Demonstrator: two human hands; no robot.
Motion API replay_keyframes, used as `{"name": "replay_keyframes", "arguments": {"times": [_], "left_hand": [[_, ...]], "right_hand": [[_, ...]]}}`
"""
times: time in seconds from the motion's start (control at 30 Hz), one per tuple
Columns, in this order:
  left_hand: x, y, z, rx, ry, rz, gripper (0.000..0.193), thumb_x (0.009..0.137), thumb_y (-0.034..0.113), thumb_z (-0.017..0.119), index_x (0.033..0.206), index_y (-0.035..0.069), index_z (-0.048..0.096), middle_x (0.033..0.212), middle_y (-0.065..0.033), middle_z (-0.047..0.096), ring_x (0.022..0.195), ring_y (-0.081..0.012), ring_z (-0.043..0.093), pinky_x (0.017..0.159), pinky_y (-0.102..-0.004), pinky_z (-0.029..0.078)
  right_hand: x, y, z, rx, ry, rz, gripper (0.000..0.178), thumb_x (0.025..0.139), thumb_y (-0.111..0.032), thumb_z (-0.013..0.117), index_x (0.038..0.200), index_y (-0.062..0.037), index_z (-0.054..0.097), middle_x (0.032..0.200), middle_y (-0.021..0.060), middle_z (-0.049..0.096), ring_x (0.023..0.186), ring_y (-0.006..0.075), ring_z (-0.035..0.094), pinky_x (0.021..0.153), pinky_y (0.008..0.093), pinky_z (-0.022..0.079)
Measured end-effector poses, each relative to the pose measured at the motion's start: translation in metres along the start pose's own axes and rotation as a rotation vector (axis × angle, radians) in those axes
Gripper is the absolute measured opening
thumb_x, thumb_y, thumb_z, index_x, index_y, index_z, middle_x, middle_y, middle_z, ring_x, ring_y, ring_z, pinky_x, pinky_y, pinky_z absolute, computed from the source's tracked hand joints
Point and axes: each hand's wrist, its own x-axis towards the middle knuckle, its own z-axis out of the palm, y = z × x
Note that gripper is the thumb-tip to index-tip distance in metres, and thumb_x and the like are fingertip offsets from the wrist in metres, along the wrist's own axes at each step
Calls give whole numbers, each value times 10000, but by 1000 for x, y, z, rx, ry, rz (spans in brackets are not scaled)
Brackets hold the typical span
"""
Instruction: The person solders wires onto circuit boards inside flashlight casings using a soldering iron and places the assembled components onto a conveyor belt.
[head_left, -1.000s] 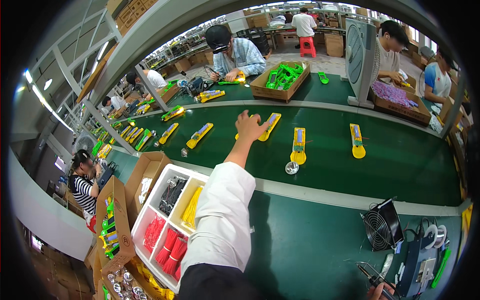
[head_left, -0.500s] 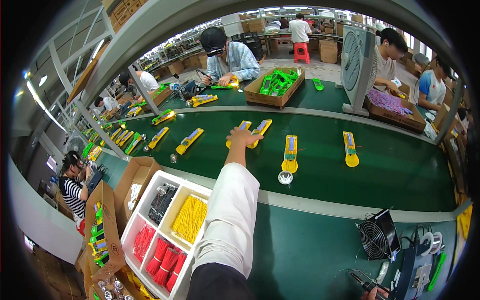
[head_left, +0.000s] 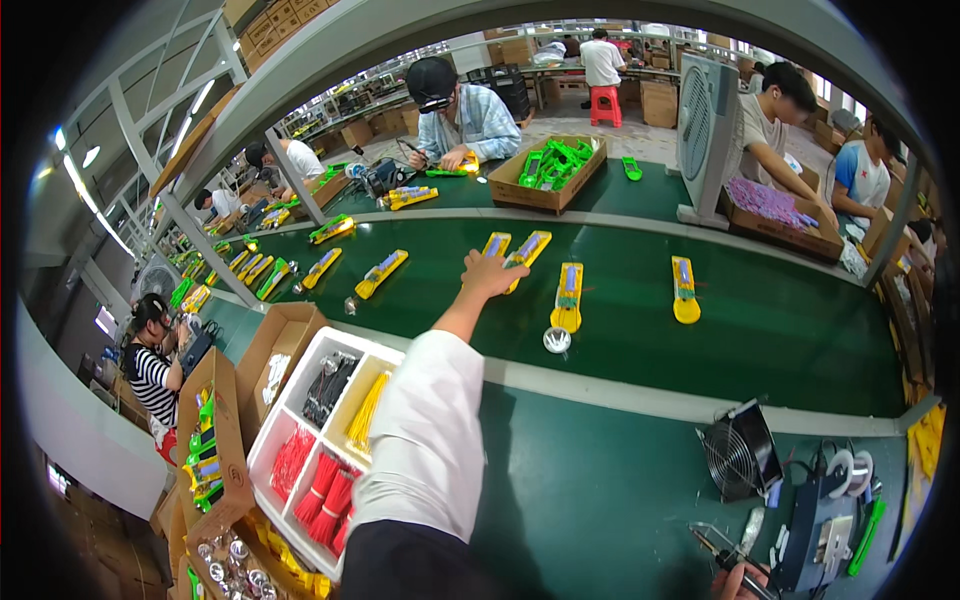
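Observation:
My left hand (head_left: 487,277) reaches over the green belt, its fingers and thumb closed about a pair of yellow flashlight housings. The right housing (head_left: 530,250) lies against my thumb; the left housing (head_left: 495,245) is partly covered by my fingers. Both carry a blue-violet cylinder. At the lower right, my right hand (head_left: 740,580), cut off by the picture's edge, holds a soldering iron (head_left: 718,553) pointing up and left. Right of my left hand lie another yellow housing (head_left: 567,300) with a round silver reflector (head_left: 556,340) at its near end, and a further housing (head_left: 685,290).
A white divided box (head_left: 310,432) of black, yellow and red wires stands under my left forearm. A small black fan (head_left: 735,455) and a solder spool (head_left: 850,472) sit at the right. Across the belt is a carton of green parts (head_left: 555,175); co-workers sit around.
The view has shifted slightly. The housings right of my left hand now appear closer to the pair under it. Its grasp and the right hand's hold on the soldering iron look the same.

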Motion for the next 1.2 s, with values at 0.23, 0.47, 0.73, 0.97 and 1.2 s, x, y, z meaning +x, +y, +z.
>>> {"name": "replay_keyframes", "arguments": {"times": [0.23, 0.47, 0.73, 0.97, 1.2], "left_hand": [[-180, 34, -61, 104, -21, 178, 609, 613, 584, 543, 946, 80, 617, 1082, -192, 364, 1052, -325, 340, 836, -387, 368], [-392, 66, 5, -88, -223, 131, 602, 609, 544, 583, 966, 61, 613, 1051, -209, 360, 978, -360, 365, 827, -416, 366], [-416, 47, 10, -118, -99, 93, 474, 664, 521, 595, 771, 59, 578, 1084, -237, 355, 1031, -380, 320, 845, -433, 308], [-356, -7, -23, -315, 84, 202, 398, 738, 399, 569, 733, 1, 577, 897, -228, 556, 885, -329, 525, 727, -373, 419], [-294, -23, -5, 105, 104, -172, 331, 772, 284, 489, 742, -28, 595, 744, -225, 587, 727, -357, 579, 671, -418, 458]], "right_hand": [[-17, 6, -10, 201, 187, 48, 131, 817, -124, 501, 872, -23, 437, 626, 26, 470, 491, 61, 429, 414, 162, 297], [-14, 11, -24, 374, 363, 7, 141, 822, -114, 502, 891, -3, 448, 632, 57, 482, 510, 70, 424, 464, 160, 307], [-18, 21, -31, 432, 296, 19, 136, 815, -97, 506, 873, 11, 448, 620, 74, 496, 494, 80, 427, 454, 169, 318], [-20, 22, -34, 412, 289, 45, 137, 815, -83, 498, 881, 23, 440, 622, 81, 500, 492, 89, 439, 451, 177, 329], [-22, 16, -24, 363, 303, 92, 147, 815, -100, 504, 891, 11, 445, 616, 49, 498, 486, 68, 436, 447, 165, 327]]}}
